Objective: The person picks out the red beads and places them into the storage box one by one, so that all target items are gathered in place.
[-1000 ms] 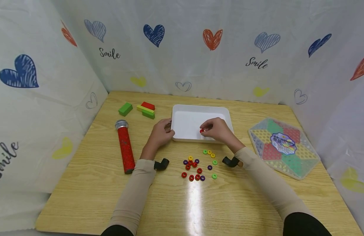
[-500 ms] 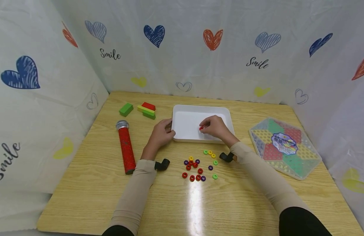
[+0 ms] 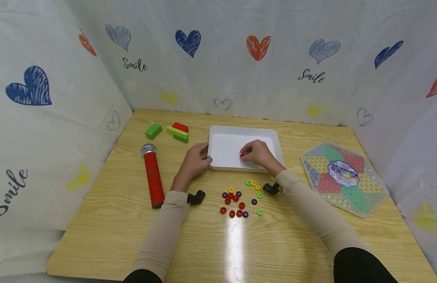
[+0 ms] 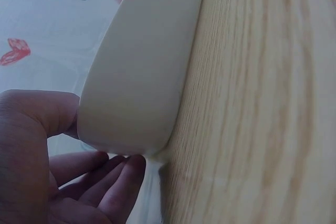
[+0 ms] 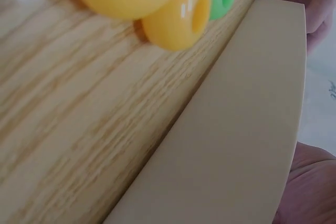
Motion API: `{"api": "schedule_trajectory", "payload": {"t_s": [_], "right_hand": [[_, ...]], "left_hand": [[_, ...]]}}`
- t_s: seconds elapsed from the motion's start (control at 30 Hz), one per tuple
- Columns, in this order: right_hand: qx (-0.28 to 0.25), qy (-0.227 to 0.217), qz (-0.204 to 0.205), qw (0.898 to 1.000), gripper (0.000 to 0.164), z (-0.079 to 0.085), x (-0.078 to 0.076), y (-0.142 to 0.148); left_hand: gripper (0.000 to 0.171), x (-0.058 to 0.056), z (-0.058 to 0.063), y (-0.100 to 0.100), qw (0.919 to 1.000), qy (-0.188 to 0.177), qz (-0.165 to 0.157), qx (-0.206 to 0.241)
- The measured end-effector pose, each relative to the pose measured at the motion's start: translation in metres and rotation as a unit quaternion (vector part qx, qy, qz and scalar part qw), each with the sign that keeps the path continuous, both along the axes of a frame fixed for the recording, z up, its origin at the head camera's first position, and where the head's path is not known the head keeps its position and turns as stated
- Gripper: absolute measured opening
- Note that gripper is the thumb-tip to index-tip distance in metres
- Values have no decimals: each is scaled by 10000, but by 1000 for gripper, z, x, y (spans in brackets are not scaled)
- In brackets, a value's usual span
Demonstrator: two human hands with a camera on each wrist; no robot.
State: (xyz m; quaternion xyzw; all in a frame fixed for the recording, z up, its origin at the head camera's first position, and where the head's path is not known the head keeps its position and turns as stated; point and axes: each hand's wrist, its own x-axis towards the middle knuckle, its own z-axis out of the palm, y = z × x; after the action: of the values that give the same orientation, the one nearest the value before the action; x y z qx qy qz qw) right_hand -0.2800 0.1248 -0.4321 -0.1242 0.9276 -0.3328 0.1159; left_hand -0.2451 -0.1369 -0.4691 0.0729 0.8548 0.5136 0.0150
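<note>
only head view: pinched red bead (image 3: 241,156)

My head camera looks forward and down from high up, taking in most of the tabletop (image 3: 105,228), my left hand (image 3: 195,160) and my right hand (image 3: 258,152). My wrist cameras sit low and close, their pictures turned sideways: the left looks along the near wall of the white tray (image 4: 136,77), the right faces it beside yellow beads (image 5: 170,24), so both share that wall.
</note>
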Motion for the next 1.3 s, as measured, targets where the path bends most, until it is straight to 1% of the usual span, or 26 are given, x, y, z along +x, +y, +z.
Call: {"api": "schedule_trajectory", "payload": {"t_s": [0.17, 0.33, 0.47, 0.6, 0.7, 0.93, 1.03, 1.13, 1.3], "right_hand": [[16, 20, 13, 10000, 23, 1, 1, 1], [-29, 41, -31, 10000, 25, 8, 4, 3], [-84, 141, -1, 9999, 25, 13, 9, 6], [-156, 243, 95, 9995, 24, 19, 17, 9], [-215, 277, 126, 9993, 25, 25, 26, 11], [-390, 378, 281, 9981, 24, 36, 50, 15], [-517, 483, 418, 9966, 24, 37, 62, 16], [-628, 515, 588, 9950, 22, 33, 73, 16], [-732, 429, 724, 9938, 21, 29, 92, 17]], "left_hand": [[63, 0, 0, 1, 10000, -17, -7, -6], [63, 0, 0, 1, 10000, -39, 8, -20], [62, 0, -1, 2, 10000, -34, 28, -33], [62, 1, 0, 2, 10000, -37, 38, -81], [63, 1, 2, 2, 9999, -36, 21, -92], [63, 0, 1, 1, 10000, -60, -7, 55], [63, 0, 0, 1, 10000, -67, -2, 64], [63, 0, 0, 1, 9999, -75, 3, 79], [63, -1, 0, 2, 10000, -38, 0, 22]]}}
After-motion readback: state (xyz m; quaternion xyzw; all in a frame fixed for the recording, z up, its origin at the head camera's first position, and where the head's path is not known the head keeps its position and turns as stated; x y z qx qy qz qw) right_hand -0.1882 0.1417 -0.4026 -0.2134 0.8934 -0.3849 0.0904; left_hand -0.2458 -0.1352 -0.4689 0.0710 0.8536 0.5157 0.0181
